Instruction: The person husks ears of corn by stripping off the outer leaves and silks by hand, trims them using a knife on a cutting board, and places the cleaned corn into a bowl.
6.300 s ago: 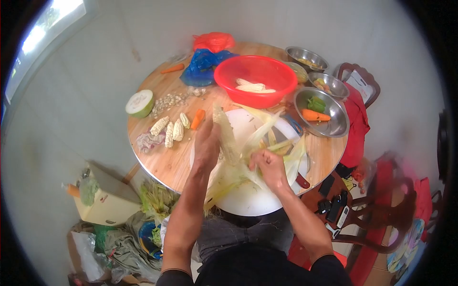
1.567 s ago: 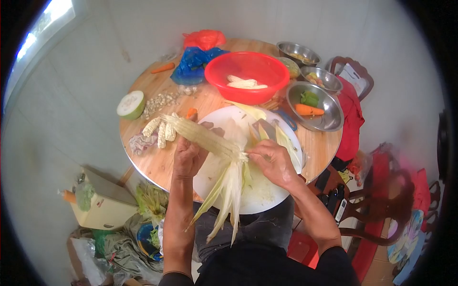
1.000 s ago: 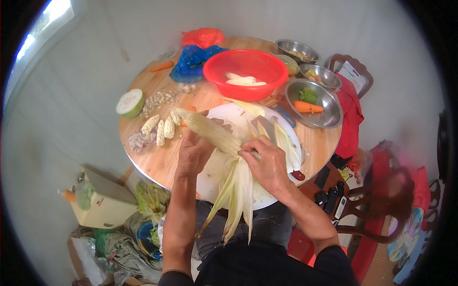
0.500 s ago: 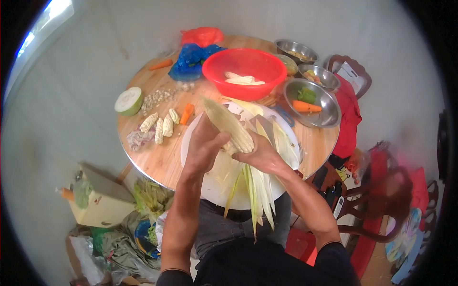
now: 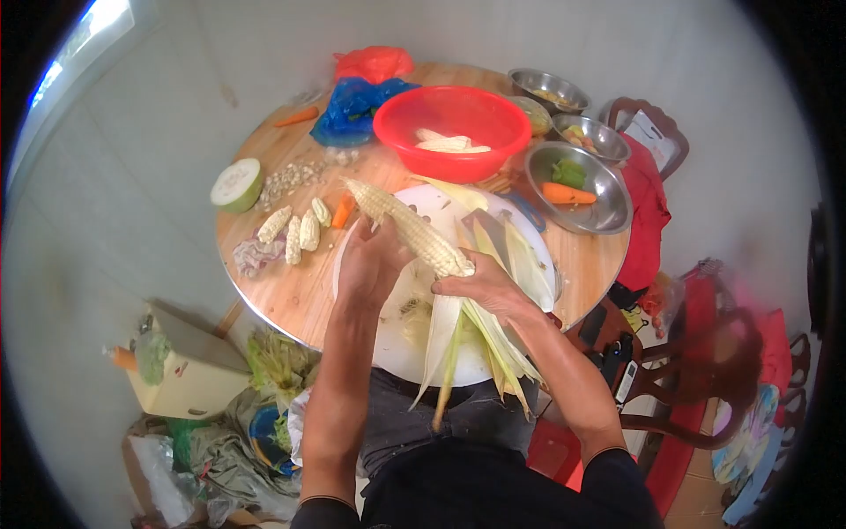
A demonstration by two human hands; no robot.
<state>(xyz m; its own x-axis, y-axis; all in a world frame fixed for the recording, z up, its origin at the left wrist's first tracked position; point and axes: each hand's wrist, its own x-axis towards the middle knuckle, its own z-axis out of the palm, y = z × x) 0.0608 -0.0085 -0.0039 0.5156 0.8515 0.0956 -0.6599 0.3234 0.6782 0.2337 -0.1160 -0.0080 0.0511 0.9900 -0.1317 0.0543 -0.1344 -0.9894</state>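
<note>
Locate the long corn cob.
In the head view, the long corn cob is near centre, right of the small cobs, its base in the right hand.

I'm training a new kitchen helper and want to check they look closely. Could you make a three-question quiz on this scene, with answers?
1. True or false: the red basin is upside down.
2. Which lies in the steel bowl with the green vegetable? A) melon; B) carrot; C) blue bag
3. Which hand grips the corn cob at the end where the husk hangs?

Key:
1. False; it stands upright, with corn ears inside.
2. B
3. The right hand.
</note>
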